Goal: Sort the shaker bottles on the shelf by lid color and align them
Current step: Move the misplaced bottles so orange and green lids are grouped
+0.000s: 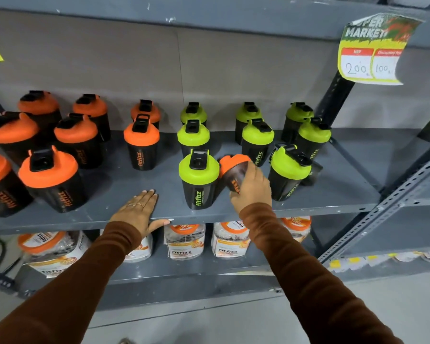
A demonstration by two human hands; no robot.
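A grey metal shelf point(114, 217) with a grey back panel carries black shaker bottles: orange-lidded ones point(47, 178) grouped at the left, green-lidded ones point(198, 178) in rows at the right. The left hand point(139, 209) lies flat and open on the shelf's front edge, holding nothing. The right hand point(252, 188) grips a tilted orange-lidded bottle point(233, 170) between two front green-lidded bottles. Clear Fitfizz jars point(184, 240) stand on the shelf below; a price tag point(372, 49) hangs upper right.

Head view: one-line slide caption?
Right hand grips a tilted orange-lid shaker among green-lid shakers; left hand flat on shelf.
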